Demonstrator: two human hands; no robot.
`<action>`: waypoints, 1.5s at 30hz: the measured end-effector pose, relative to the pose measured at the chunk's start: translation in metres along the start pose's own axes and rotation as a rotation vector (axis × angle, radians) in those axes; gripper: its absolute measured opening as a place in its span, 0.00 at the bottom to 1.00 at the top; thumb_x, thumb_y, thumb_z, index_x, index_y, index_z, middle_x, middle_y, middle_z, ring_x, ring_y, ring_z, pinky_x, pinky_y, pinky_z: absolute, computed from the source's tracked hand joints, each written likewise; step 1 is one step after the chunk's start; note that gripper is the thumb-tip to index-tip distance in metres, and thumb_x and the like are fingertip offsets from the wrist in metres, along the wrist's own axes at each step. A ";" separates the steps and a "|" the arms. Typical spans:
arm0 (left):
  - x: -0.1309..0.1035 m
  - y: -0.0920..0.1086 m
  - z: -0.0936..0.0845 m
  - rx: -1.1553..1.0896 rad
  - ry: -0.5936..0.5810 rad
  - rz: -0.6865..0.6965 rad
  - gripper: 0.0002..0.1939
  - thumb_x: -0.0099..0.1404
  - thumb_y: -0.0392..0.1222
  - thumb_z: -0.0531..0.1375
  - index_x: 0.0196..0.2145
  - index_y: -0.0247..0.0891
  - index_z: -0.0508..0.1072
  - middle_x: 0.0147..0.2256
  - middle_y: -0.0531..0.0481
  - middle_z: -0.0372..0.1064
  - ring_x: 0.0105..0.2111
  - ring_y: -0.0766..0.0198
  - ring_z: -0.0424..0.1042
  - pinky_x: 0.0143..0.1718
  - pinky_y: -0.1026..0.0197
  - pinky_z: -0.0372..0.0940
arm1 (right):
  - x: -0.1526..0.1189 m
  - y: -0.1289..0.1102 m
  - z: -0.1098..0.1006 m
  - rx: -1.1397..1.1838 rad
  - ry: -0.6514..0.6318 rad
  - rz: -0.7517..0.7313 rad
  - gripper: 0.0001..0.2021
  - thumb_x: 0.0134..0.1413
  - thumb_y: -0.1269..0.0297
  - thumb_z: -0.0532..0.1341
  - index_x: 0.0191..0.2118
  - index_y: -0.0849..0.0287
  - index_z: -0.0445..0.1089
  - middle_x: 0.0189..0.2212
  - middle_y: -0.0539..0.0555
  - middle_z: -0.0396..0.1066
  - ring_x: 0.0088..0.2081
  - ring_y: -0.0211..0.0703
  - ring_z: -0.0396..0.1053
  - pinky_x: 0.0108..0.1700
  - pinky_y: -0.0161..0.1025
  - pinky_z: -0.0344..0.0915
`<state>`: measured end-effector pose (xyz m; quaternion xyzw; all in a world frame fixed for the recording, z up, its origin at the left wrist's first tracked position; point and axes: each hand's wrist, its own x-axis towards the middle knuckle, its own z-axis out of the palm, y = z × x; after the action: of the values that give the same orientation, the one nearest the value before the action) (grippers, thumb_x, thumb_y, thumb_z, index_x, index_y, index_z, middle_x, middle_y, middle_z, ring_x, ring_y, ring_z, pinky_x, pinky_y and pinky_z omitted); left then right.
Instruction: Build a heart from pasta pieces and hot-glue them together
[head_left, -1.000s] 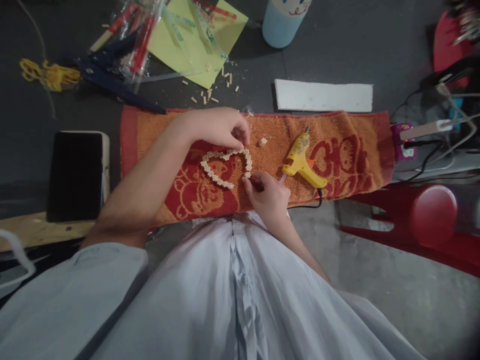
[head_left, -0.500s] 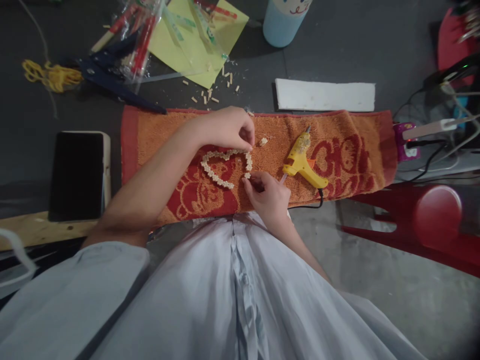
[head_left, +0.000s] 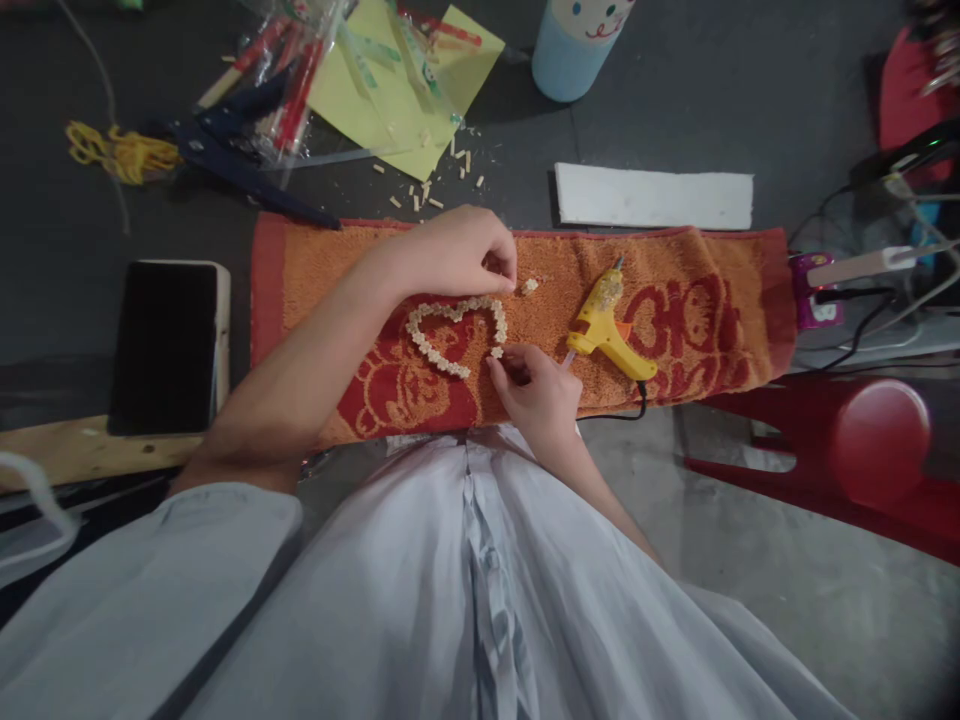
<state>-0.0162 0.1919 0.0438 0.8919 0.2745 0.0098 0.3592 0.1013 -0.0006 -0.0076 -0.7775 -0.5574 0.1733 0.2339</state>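
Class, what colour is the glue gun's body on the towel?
The glue gun is yellow, seen best in the head view.

One heart (head_left: 454, 314), one glue gun (head_left: 601, 328), one bottle (head_left: 568, 55), perhaps ten loose stubs (head_left: 416, 202)

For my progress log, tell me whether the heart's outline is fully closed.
No, the heart has a gap near its bottom, beside the right hand.
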 end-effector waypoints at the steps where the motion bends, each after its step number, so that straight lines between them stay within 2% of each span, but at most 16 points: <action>1: -0.002 0.001 -0.001 0.004 0.002 -0.002 0.15 0.61 0.47 0.59 0.39 0.41 0.83 0.38 0.49 0.80 0.39 0.60 0.74 0.44 0.60 0.63 | 0.000 0.000 0.000 -0.003 0.001 0.002 0.11 0.58 0.55 0.63 0.39 0.55 0.75 0.31 0.53 0.81 0.34 0.45 0.79 0.34 0.37 0.67; 7: -0.016 0.001 -0.003 0.022 0.024 -0.014 0.16 0.64 0.45 0.57 0.44 0.42 0.82 0.43 0.49 0.79 0.46 0.57 0.74 0.52 0.56 0.63 | 0.000 0.001 0.000 0.003 -0.004 -0.010 0.11 0.59 0.54 0.61 0.40 0.55 0.75 0.32 0.53 0.81 0.34 0.45 0.79 0.34 0.37 0.67; 14: -0.036 0.000 -0.002 0.039 0.075 -0.013 0.16 0.66 0.44 0.56 0.44 0.41 0.81 0.45 0.48 0.78 0.48 0.58 0.73 0.54 0.56 0.63 | 0.000 0.002 0.000 0.008 0.005 -0.030 0.11 0.59 0.54 0.61 0.40 0.56 0.75 0.32 0.54 0.81 0.34 0.45 0.79 0.34 0.37 0.67; 20: -0.062 -0.002 0.002 0.067 0.129 -0.040 0.16 0.69 0.45 0.54 0.42 0.41 0.81 0.42 0.47 0.77 0.46 0.57 0.73 0.55 0.54 0.63 | 0.000 0.001 0.000 0.009 0.002 -0.025 0.11 0.60 0.55 0.61 0.39 0.56 0.74 0.31 0.54 0.81 0.33 0.44 0.79 0.34 0.36 0.67; 29: -0.094 -0.005 0.017 0.040 0.234 -0.167 0.19 0.70 0.49 0.53 0.52 0.41 0.75 0.51 0.43 0.72 0.54 0.53 0.69 0.60 0.50 0.62 | -0.001 0.002 0.000 0.002 0.031 -0.049 0.11 0.60 0.54 0.61 0.38 0.55 0.74 0.30 0.53 0.81 0.32 0.43 0.78 0.33 0.36 0.66; 33: -0.103 -0.009 0.021 0.021 0.217 -0.230 0.21 0.69 0.49 0.54 0.55 0.39 0.72 0.54 0.40 0.71 0.54 0.51 0.69 0.60 0.47 0.63 | -0.003 0.001 -0.005 0.003 0.048 -0.134 0.11 0.61 0.54 0.61 0.38 0.55 0.75 0.32 0.53 0.79 0.33 0.42 0.77 0.33 0.36 0.67; 39: -0.114 -0.017 0.025 0.010 0.147 -0.232 0.24 0.67 0.51 0.56 0.59 0.44 0.68 0.58 0.42 0.67 0.61 0.51 0.64 0.63 0.48 0.60 | -0.007 -0.003 -0.011 0.022 0.082 -0.237 0.11 0.63 0.56 0.58 0.40 0.54 0.76 0.43 0.57 0.78 0.43 0.42 0.76 0.39 0.35 0.71; 45: -0.113 -0.011 0.028 0.023 0.142 -0.250 0.27 0.63 0.52 0.61 0.59 0.43 0.68 0.58 0.42 0.66 0.61 0.47 0.63 0.64 0.47 0.59 | -0.006 -0.001 -0.009 -0.017 0.073 -0.217 0.11 0.63 0.55 0.60 0.37 0.55 0.76 0.38 0.55 0.77 0.39 0.42 0.76 0.35 0.35 0.68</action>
<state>-0.1117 0.1248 0.0363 0.8520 0.4082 0.0248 0.3269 0.1033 -0.0081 0.0007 -0.7206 -0.6307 0.1136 0.2647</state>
